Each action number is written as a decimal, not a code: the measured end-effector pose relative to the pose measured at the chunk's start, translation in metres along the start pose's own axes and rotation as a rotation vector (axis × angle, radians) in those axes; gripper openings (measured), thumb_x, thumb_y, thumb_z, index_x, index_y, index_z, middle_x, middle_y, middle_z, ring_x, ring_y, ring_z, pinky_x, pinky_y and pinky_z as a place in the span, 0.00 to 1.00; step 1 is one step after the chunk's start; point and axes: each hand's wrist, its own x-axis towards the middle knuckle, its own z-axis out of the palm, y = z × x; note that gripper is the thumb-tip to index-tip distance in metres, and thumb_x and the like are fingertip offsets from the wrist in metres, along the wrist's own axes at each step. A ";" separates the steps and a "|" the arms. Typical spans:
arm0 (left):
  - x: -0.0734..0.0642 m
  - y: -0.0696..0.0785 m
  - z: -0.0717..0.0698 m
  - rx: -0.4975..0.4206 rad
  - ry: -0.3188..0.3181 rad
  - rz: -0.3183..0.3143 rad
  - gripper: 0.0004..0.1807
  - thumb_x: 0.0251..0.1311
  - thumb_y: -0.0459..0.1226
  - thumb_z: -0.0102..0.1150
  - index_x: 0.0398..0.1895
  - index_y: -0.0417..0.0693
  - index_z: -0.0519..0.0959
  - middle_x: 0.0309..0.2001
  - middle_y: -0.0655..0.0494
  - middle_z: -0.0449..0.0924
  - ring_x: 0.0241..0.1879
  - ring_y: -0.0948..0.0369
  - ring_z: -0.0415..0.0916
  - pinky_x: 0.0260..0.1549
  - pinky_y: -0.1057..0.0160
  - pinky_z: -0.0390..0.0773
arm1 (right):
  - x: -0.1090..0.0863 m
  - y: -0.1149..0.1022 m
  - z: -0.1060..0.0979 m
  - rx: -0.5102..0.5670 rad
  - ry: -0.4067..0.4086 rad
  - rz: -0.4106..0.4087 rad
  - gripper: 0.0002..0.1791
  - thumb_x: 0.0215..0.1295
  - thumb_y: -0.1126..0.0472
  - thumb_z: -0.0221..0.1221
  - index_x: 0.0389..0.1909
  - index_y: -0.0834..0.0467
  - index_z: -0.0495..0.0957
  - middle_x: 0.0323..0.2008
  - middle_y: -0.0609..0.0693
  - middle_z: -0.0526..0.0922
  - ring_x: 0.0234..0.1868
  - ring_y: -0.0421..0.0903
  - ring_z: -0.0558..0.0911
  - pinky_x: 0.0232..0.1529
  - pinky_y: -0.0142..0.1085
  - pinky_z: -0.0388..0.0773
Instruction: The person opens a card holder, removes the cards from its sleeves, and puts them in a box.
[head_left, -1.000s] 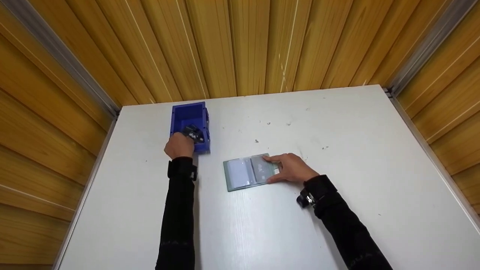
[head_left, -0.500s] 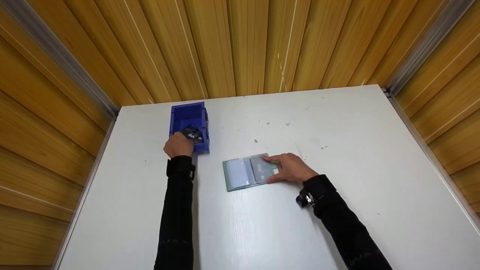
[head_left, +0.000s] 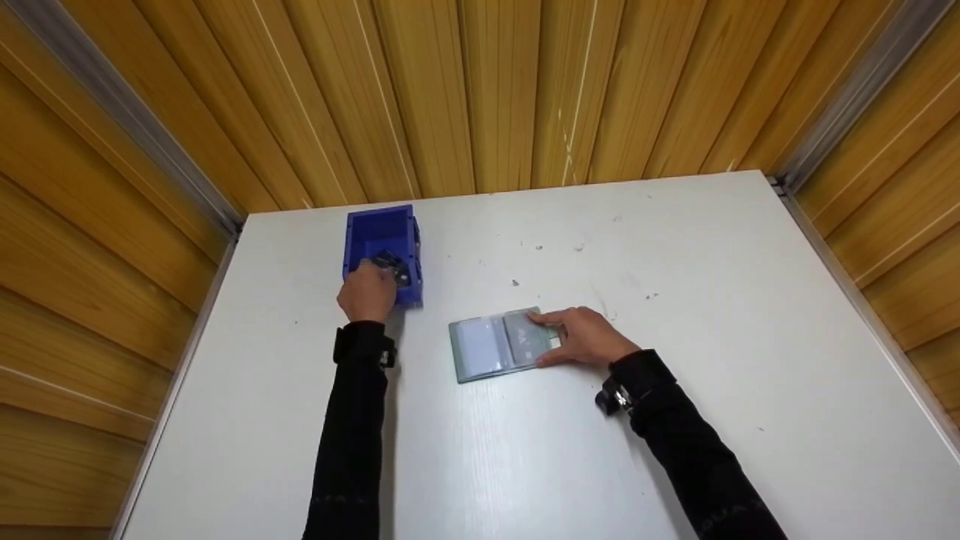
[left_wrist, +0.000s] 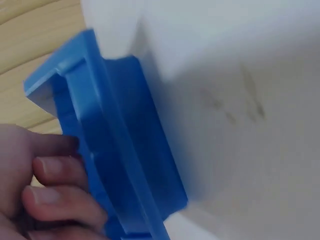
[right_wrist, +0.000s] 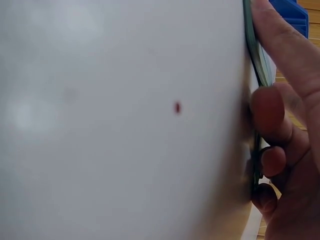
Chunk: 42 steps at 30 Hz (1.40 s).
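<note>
In the head view, my left hand (head_left: 367,291) reaches over the near end of a blue plastic box (head_left: 380,217). Black cards (head_left: 393,264) lie in the box, right at my fingertips. The left wrist view has several fingers (left_wrist: 65,200) curled inward beside the box wall (left_wrist: 145,130); I cannot tell whether a card is pinched there. My right hand (head_left: 592,336) grips the right end of an open green card holder (head_left: 480,346), thumb and fingers at its edges. A grey card shows through its right clear sleeve, and the left sleeve looks whitish.
The box and card holder rest on a white table (head_left: 465,450) with small dark scuffs. Wood-patterned walls (head_left: 495,97) enclose its back and both sides.
My left hand has drawn back slightly toward me, and the black cards have shifted so their white lettering is less visible. My right hand and the card holder stay put.
</note>
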 end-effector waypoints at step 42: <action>-0.094 0.066 0.024 0.115 -0.467 0.694 0.17 0.67 0.44 0.68 0.55 0.50 0.87 0.33 0.53 0.89 0.30 0.59 0.83 0.32 0.59 0.77 | 0.006 -0.044 0.034 0.020 0.006 -0.217 0.17 0.71 0.55 0.65 0.59 0.48 0.86 0.25 0.41 0.80 0.26 0.34 0.70 0.30 0.31 0.66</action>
